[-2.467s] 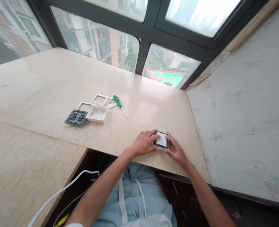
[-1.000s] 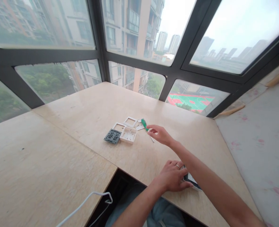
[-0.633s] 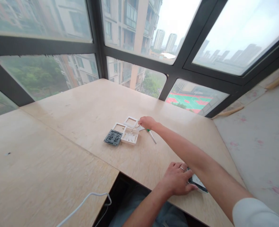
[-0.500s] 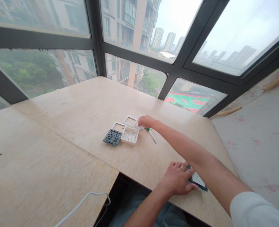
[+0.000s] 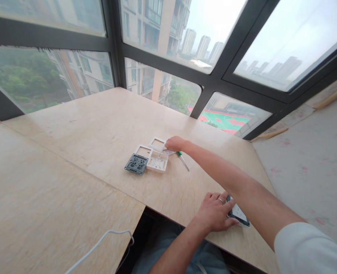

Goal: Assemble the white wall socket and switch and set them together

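Note:
My right hand [image 5: 174, 143] reaches far across the beige table [image 5: 105, 125] and closes over the handle of a green screwdriver [image 5: 182, 160], whose metal shaft sticks out toward me. My left hand [image 5: 215, 213] lies near the table's front edge, fingers curled on a dark-framed socket module with a white face [image 5: 238, 215]. Just left of my right hand lie a white square frame [image 5: 157, 144], a second white frame [image 5: 142, 150], a white back box [image 5: 157, 162] and a dark grey switch module [image 5: 135, 163].
A white cable [image 5: 100, 243] hangs over the gap at the table's front edge. Large dark-framed windows [image 5: 214, 72] close off the far side. A floral-patterned surface [image 5: 308, 152] adjoins the table on the right.
My right hand left the socket module, reached out to the far parts and closed on the screwdriver handle. My left hand stayed on the socket module. The camera tilted up.

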### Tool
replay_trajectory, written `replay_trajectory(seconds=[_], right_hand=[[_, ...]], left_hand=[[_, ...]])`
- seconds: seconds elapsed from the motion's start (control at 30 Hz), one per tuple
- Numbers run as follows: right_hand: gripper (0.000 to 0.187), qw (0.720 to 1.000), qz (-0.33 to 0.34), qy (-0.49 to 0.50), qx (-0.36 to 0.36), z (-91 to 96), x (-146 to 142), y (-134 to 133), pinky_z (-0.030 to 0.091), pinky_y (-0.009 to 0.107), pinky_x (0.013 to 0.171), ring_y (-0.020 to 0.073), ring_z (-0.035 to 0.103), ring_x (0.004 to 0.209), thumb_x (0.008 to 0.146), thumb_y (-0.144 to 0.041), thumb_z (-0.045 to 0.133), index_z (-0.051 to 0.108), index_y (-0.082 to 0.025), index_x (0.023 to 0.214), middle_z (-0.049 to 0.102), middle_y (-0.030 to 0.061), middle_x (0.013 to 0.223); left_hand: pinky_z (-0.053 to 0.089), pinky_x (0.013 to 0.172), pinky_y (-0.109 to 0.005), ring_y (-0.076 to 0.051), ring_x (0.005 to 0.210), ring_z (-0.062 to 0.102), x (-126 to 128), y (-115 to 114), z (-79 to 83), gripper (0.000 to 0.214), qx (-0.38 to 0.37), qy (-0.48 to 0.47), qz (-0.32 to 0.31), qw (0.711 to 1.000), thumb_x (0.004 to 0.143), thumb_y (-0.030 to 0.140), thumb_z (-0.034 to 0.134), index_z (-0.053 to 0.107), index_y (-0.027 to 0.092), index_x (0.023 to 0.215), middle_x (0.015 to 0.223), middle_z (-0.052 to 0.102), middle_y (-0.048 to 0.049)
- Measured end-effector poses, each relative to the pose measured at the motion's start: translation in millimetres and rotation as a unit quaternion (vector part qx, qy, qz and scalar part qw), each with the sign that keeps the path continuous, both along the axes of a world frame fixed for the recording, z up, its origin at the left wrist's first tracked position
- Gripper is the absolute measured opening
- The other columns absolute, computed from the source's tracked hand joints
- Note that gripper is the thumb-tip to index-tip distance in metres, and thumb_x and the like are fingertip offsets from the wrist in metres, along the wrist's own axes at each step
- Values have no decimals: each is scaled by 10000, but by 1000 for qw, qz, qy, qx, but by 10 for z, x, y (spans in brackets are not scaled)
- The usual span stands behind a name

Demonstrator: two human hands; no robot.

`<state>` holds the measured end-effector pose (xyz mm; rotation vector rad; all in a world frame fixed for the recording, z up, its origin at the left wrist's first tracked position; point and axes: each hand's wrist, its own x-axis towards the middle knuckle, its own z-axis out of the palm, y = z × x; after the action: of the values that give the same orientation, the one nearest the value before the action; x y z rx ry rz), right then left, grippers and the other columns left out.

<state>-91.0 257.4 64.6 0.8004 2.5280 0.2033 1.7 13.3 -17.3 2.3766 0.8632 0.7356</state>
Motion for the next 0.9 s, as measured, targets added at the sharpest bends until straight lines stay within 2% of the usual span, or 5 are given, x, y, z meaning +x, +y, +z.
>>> replay_trajectory(seconds=[0.2, 0.4, 0.6, 0.83, 0.9], right_hand=[[163, 992, -37, 120, -1, 18, 149, -104, 408, 279, 663, 236, 679, 882, 841, -164, 561, 720, -147, 873, 747, 144, 1016], [81, 946, -91, 310, -13, 37, 574, -360, 377, 259, 655, 157, 580, 740, 786, -152, 575, 651, -160, 811, 694, 66, 855], [85, 864, -157, 476, -53, 61, 1242, -821, 432, 222, 649, 103, 538, 644, 761, -144, 552, 631, -173, 768, 640, 6, 749], [138, 734, -295, 610, -49, 126, 2057, -1504, 446, 208, 494, 96, 512, 520, 825, -277, 581, 668, -171, 814, 593, -24, 604], [160, 695, -330, 637, -46, 113, 2241, -1689, 486, 217, 487, 99, 542, 516, 830, -307, 586, 665, -168, 832, 639, -7, 649]], left_hand=[[427, 1008, -465, -309, 1241, 539, -18, -3, 31, 606, 6, 0, -1, 1000, 952, 621, 475, 482, 247, 1429, 1395, 570, -118], [441, 1003, -480, -316, 1242, 538, -41, -6, 61, 619, 4, 2, 5, 1000, 932, 613, 531, 466, 247, 1426, 1464, 516, -119], [428, 1036, -493, -329, 1291, 513, -61, -13, 85, 637, -5, 1, 5, 1000, 926, 578, 568, 421, 271, 1464, 1565, 422, -101], [398, 1080, -510, -338, 1347, 472, -69, 13, 120, 619, -27, 23, -6, 999, 930, 543, 575, 432, 264, 1465, 1595, 383, -116], [391, 1084, -516, -341, 1359, 458, -67, 26, 126, 625, -29, 32, -10, 999, 930, 528, 581, 428, 258, 1472, 1600, 373, -123]])
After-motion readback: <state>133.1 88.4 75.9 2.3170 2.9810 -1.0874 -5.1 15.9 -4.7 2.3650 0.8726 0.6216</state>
